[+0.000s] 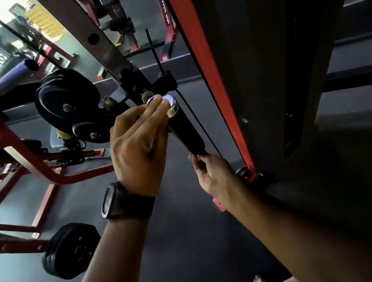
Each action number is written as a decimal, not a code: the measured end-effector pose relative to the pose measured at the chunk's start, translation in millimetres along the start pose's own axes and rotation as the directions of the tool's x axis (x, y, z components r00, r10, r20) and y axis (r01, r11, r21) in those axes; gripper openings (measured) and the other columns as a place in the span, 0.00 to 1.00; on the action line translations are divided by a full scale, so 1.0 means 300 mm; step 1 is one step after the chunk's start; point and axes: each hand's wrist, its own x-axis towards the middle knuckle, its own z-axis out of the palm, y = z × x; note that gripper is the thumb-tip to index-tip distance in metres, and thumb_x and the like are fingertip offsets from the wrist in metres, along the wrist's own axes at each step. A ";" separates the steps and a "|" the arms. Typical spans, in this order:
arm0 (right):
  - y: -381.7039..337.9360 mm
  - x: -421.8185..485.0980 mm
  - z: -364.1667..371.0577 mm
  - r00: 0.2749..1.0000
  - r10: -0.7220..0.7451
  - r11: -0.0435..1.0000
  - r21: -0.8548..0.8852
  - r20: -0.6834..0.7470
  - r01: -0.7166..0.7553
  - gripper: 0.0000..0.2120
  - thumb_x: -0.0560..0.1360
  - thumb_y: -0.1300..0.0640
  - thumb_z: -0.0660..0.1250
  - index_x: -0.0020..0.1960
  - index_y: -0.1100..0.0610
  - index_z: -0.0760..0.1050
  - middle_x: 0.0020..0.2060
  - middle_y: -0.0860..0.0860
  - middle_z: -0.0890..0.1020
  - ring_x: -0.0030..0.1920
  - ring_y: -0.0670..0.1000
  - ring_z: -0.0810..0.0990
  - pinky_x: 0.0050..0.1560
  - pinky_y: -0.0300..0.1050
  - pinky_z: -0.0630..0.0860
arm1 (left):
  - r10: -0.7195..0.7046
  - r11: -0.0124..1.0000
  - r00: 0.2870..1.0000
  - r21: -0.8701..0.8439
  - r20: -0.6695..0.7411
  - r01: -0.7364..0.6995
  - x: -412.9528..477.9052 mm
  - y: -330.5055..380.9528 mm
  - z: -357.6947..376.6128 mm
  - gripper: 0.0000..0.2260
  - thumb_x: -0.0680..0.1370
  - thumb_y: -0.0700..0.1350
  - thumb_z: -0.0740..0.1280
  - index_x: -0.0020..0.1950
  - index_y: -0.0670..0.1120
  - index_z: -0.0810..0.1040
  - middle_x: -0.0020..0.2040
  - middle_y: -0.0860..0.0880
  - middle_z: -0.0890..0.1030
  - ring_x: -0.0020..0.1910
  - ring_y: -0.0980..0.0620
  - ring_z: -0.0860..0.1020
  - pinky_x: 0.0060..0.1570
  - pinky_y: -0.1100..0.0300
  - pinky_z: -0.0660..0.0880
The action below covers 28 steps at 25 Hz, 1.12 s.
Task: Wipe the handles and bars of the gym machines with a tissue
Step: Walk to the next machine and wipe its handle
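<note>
At frame centre, left hand (136, 147): fingers pressed together, tips pinching the chrome cap (172, 105) at the upper end of the handle (186, 135). There is a pale patch (167, 99) at the fingertips; I cannot tell whether it is tissue or glare on the metal. A black watch (122, 201) sits on the left wrist. Right hand (213, 173), below and to the right: fingers curled round the handle's lower end, which they hide. The handle is a black cylindrical grip between the two hands, with its long axis on a diagonal, cap end pointing up-left and away, the other end pointing down-right toward the wearer. A thin black cable (197, 119) runs just beside it on the right, roughly parallel. Right of the cable is a red upright (206, 62) on a dark panel. Left of the hands are stacked black plates (68, 101) on a red frame (34, 162), and one more plate (71, 250) low on the left, above the dark floor (175, 254).
</note>
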 end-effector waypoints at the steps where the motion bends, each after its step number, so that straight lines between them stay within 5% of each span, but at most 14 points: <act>1: 0.004 -0.017 -0.005 1.000 0.003 1.000 0.017 0.031 -0.003 0.09 0.79 0.70 0.61 0.57 0.67 0.77 0.49 0.58 0.79 0.45 0.50 0.81 0.34 0.34 0.79 | 0.020 1.000 1.000 -0.002 -0.011 -0.020 0.000 -0.009 0.001 0.12 0.81 0.42 0.66 0.63 0.45 0.80 0.61 0.50 0.81 0.59 0.49 0.76 0.51 0.47 0.77; 5: 0.008 -0.067 -0.036 0.998 0.002 0.995 0.099 0.070 -0.009 0.06 0.79 0.72 0.62 0.49 0.69 0.78 0.46 0.61 0.80 0.47 0.54 0.82 0.35 0.36 0.81 | 0.063 0.994 0.997 -0.088 -0.042 -0.066 -0.032 -0.049 0.034 0.14 0.80 0.37 0.68 0.66 0.40 0.78 0.65 0.46 0.78 0.61 0.45 0.76 0.56 0.47 0.76; 8: 0.025 -0.088 -0.048 0.997 -0.056 0.998 0.002 0.060 0.056 0.04 0.77 0.69 0.66 0.46 0.66 0.80 0.43 0.58 0.83 0.47 0.51 0.83 0.36 0.34 0.79 | 0.066 0.990 0.994 -0.120 -0.085 -0.076 -0.083 -0.099 0.075 0.17 0.78 0.33 0.69 0.67 0.36 0.75 0.65 0.46 0.77 0.61 0.43 0.76 0.58 0.48 0.77; 13: 0.120 -0.116 -0.045 0.955 -0.268 0.963 -0.004 0.128 0.271 0.03 0.73 0.67 0.71 0.47 0.66 0.81 0.43 0.56 0.84 0.45 0.49 0.85 0.46 0.36 0.81 | 0.082 0.990 0.995 -0.108 -0.051 -0.087 -0.145 -0.314 0.162 0.17 0.79 0.40 0.69 0.68 0.41 0.76 0.68 0.45 0.76 0.67 0.45 0.74 0.63 0.48 0.72; 16: 0.212 -0.091 0.000 0.848 -0.522 0.848 -0.046 0.090 0.527 0.04 0.73 0.67 0.72 0.44 0.60 0.82 0.44 0.54 0.85 0.47 0.49 0.85 0.50 0.39 0.80 | 0.168 0.977 0.986 -0.133 -0.020 -0.169 -0.141 -0.459 0.233 0.21 0.80 0.43 0.68 0.73 0.46 0.70 0.73 0.44 0.71 0.72 0.44 0.68 0.68 0.49 0.67; 19: 0.306 -0.041 0.047 0.573 -0.820 0.526 -0.376 0.017 0.763 0.07 0.75 0.65 0.72 0.49 0.55 0.83 0.44 0.50 0.87 0.48 0.46 0.85 0.50 0.40 0.80 | 0.295 0.941 0.955 -0.169 -0.020 -0.294 -0.098 -0.553 0.281 0.25 0.80 0.45 0.67 0.75 0.45 0.64 0.76 0.40 0.65 0.75 0.41 0.62 0.67 0.43 0.68; 21: 0.334 -0.003 0.064 0.246 -0.963 0.125 -0.624 0.111 0.771 0.08 0.76 0.63 0.72 0.53 0.56 0.83 0.45 0.49 0.86 0.48 0.44 0.85 0.51 0.42 0.82 | 0.386 0.911 0.922 -0.145 -0.034 -0.387 -0.068 -0.583 0.295 0.26 0.80 0.46 0.66 0.76 0.44 0.62 0.76 0.40 0.62 0.76 0.41 0.60 0.69 0.43 0.64; 23: 0.318 0.040 0.072 -0.080 -0.926 -0.351 -0.763 0.369 0.543 0.10 0.77 0.63 0.70 0.57 0.59 0.82 0.50 0.50 0.84 0.50 0.45 0.83 0.52 0.44 0.81 | 0.434 0.897 0.900 -0.073 -0.032 -0.435 -0.055 -0.595 0.317 0.27 0.80 0.47 0.65 0.77 0.43 0.61 0.77 0.41 0.61 0.76 0.42 0.59 0.72 0.47 0.58; 25: 0.304 0.052 0.089 -0.173 -0.760 -0.648 -0.716 0.626 0.259 0.12 0.78 0.63 0.66 0.61 0.59 0.80 0.52 0.52 0.82 0.51 0.50 0.80 0.53 0.44 0.80 | 0.457 0.889 0.889 -0.014 -0.022 -0.458 -0.068 -0.597 0.333 0.29 0.79 0.46 0.66 0.78 0.43 0.60 0.77 0.41 0.62 0.77 0.43 0.59 0.75 0.47 0.53; 28: 0.310 0.077 0.112 -0.081 -0.535 -0.845 -0.533 0.841 0.049 0.12 0.78 0.63 0.65 0.61 0.62 0.78 0.52 0.57 0.81 0.50 0.55 0.81 0.45 0.46 0.82 | 0.450 0.893 0.890 0.046 -0.080 -0.448 -0.066 -0.595 0.336 0.29 0.78 0.44 0.67 0.78 0.43 0.63 0.77 0.42 0.63 0.77 0.45 0.58 0.76 0.47 0.44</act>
